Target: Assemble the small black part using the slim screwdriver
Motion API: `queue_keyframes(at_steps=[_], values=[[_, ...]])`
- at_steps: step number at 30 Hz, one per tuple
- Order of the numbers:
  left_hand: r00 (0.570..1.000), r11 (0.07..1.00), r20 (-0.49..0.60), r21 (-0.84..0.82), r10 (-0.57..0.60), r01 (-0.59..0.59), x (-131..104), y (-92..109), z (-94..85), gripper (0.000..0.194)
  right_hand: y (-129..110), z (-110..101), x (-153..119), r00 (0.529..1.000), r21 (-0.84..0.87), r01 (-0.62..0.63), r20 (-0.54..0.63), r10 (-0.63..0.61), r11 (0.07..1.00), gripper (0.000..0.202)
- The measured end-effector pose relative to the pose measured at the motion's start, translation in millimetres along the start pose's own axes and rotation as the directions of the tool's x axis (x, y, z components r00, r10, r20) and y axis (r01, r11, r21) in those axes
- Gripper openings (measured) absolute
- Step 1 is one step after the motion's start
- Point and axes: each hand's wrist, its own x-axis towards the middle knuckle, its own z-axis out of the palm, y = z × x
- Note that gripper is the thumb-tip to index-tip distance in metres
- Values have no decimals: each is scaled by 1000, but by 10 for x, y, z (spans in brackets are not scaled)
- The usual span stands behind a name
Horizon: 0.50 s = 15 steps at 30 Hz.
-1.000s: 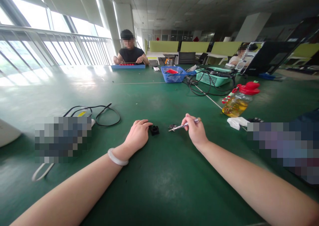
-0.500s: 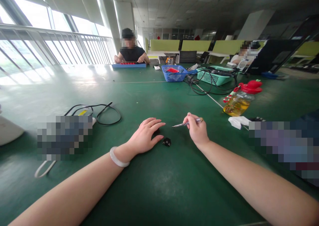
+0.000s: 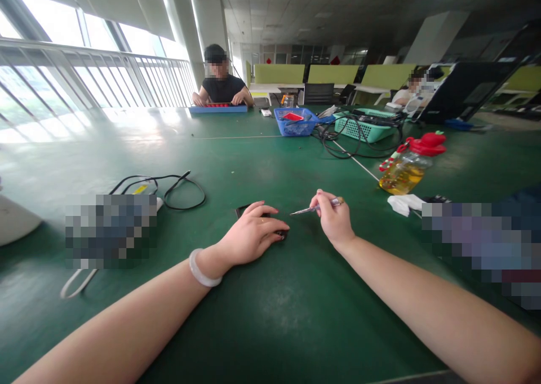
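My left hand (image 3: 249, 232), with a white bangle on the wrist, rests low over the table. Its thumb and forefinger close around a small black part (image 3: 283, 235) with shiny metal bits, mostly hidden under the fingers. Behind these fingers, the edge of a flat dark piece (image 3: 242, 210) shows; the hand covers the rest. Pinched in my right hand (image 3: 335, 220) is a slim screwdriver (image 3: 307, 210) with a clear handle. Its thin metal tip points left toward my left hand, a short gap away from it.
On the green table (image 3: 270, 327), a cable (image 3: 183, 192) lies left. A bottle (image 3: 403, 172) with red lid and white tissue (image 3: 403, 204) are right. Farther back are a blue basket (image 3: 295, 126), a green basket (image 3: 363, 129) with black cables, and a person (image 3: 223, 88) handling a blue tray.
My left hand has moved slightly right, and its fingers have come down over the small black part, uncovering the flat dark piece's edge. My right hand with the screwdriver has hardly moved.
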Motion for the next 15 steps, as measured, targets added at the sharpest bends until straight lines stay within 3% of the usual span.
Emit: queue_keyframes(at_steps=[2,5,7,10,13,15], values=[[975,987,-152,-39,-162,158,-6,-48,-18,26,1,1,-4,1000,3,-3,1,3,1000,41],[858,914,-315,-143,-406,380,-17,-154,-24,31,1,3,-10,1000,16,-12,12,12,1000,40],[793,863,-343,-235,-503,447,-23,-233,3,33,1,6,-12,999,27,-21,29,20,999,40],[759,775,-296,-488,-580,403,-17,-323,80,34,0,10,-11,999,35,-21,45,19,999,40],[724,587,-204,-741,-659,326,1,-358,151,33,-3,15,-9,999,38,-8,50,6,999,40],[678,449,-168,-854,-715,262,13,-361,168,31,-3,17,-9,998,41,-9,58,6,999,40]])
